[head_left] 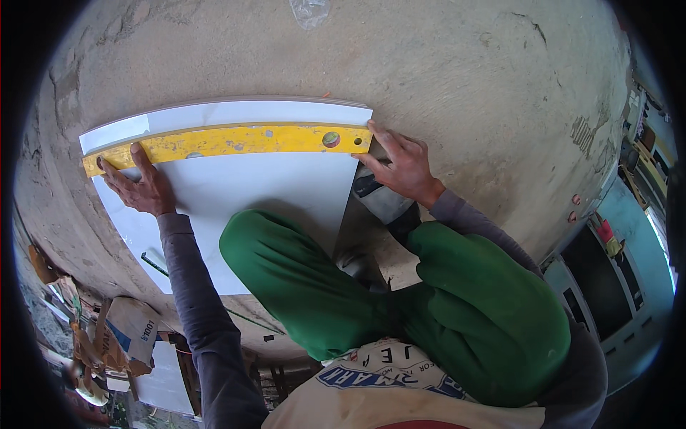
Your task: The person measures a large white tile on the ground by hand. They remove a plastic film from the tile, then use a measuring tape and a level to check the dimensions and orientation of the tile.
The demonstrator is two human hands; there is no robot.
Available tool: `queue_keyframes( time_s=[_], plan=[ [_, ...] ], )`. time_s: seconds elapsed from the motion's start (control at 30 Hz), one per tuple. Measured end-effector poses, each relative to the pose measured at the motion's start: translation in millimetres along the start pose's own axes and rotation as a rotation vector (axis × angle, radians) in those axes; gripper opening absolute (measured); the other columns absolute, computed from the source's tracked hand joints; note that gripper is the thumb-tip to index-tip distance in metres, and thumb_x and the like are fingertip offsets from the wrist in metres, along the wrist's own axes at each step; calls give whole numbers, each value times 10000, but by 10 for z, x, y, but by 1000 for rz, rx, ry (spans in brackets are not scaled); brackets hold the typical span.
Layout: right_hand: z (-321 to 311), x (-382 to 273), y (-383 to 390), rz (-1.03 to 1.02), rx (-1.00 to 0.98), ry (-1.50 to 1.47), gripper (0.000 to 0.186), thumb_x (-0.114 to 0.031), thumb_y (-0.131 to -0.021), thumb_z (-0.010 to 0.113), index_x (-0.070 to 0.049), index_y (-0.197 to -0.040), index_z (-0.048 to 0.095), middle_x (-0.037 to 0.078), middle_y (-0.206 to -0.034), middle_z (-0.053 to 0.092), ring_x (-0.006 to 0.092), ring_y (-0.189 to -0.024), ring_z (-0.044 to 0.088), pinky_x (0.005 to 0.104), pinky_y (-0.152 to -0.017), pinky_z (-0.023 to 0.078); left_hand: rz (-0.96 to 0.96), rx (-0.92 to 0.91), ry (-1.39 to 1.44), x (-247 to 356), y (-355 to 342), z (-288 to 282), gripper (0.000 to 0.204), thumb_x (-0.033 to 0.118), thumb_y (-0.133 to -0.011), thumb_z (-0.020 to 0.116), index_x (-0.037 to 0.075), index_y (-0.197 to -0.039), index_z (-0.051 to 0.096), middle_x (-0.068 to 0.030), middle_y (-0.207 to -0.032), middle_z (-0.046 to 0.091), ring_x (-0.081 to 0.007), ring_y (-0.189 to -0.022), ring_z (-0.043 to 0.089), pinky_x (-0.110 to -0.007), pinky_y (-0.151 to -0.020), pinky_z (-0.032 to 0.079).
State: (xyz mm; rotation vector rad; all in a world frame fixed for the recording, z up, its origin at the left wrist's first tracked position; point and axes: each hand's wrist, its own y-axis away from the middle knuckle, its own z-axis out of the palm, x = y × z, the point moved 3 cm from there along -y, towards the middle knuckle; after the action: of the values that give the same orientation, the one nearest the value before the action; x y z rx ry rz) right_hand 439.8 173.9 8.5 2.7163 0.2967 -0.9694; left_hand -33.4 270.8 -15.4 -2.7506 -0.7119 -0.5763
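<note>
A worn yellow spirit level lies crosswise on a white panel, a little in from its far edge. My left hand rests at the level's left end, its spread fingertips pressing on the yellow bar. At the other end my right hand has thumb and forefinger on either side of the level's tip, beside the panel's right edge. A slim dark green object lies near the panel's left edge; its kind is unclear. My green-trousered knee covers part of the panel's near side.
Rough concrete floor surrounds the panel, with a scrap of clear plastic at the far side. Torn cardboard and other clutter lie at lower left. A light blue cabinet-like piece with dark openings stands at the right.
</note>
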Motion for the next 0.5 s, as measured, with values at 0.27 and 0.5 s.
queue_keyframes(
  time_s=[0.27,0.5],
  plan=[
    [89,-127,-92,-29,-4,-10,644,-199,-857,901,31,-1386,614,240,-1103,769,353,-930,797,416,-760,636,65,66,-78,-202,-74,-143,986,740,-953,632,81,-1648,397,-259,-1644,431,-457,-1552,362,-598,-1249,339],
    [4,-132,-36,12,-21,-14,638,-123,-851,902,102,-1375,615,287,-1111,758,399,-944,790,440,-823,630,-44,16,-118,-118,-41,-17,1005,668,-940,681,108,-1685,306,-167,-1727,348,-465,-1611,243,-569,-1301,199]
  ],
)
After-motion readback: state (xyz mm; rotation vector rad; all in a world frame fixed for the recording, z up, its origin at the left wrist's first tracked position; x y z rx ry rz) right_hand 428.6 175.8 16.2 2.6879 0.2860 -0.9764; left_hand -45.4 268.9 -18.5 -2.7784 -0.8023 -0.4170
